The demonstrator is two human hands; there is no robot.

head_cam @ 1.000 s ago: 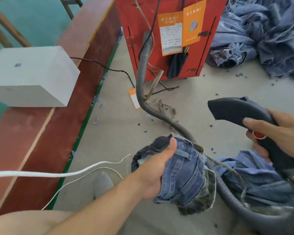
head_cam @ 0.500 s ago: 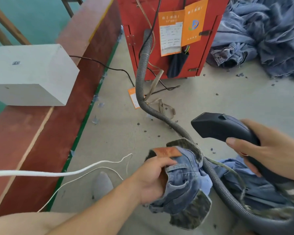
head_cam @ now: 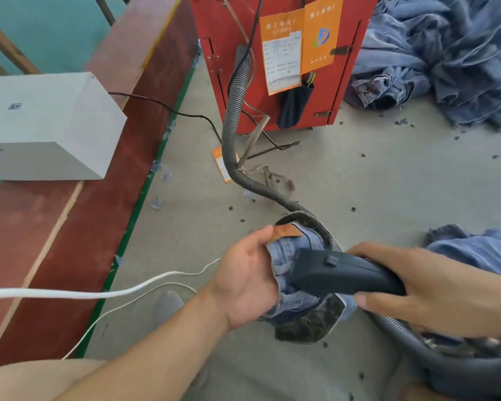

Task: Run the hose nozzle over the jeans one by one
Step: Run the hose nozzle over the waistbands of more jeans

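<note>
Gripping a bunched pair of jeans [head_cam: 297,250] at the waistband, the left hand [head_cam: 243,280] has its thumb up by the tan leather patch [head_cam: 287,230] and its fingers curled behind the denim, holding the garment up off the concrete floor [head_cam: 359,183]. Just right of it, the dark hose nozzle [head_cam: 342,274] has its tip pressed against the denim, so the step in hand looks like the pass over this pair. The right hand [head_cam: 428,287] wraps the nozzle's handle, fingers closed around it, with the ribbed hose [head_cam: 233,117] trailing back to the red machine [head_cam: 287,53]. Next, I judge, the nozzle needs drawing across the cloth while the left hand turns fresh fabric toward it. More jeans lie heaped [head_cam: 446,53] far right.
</note>
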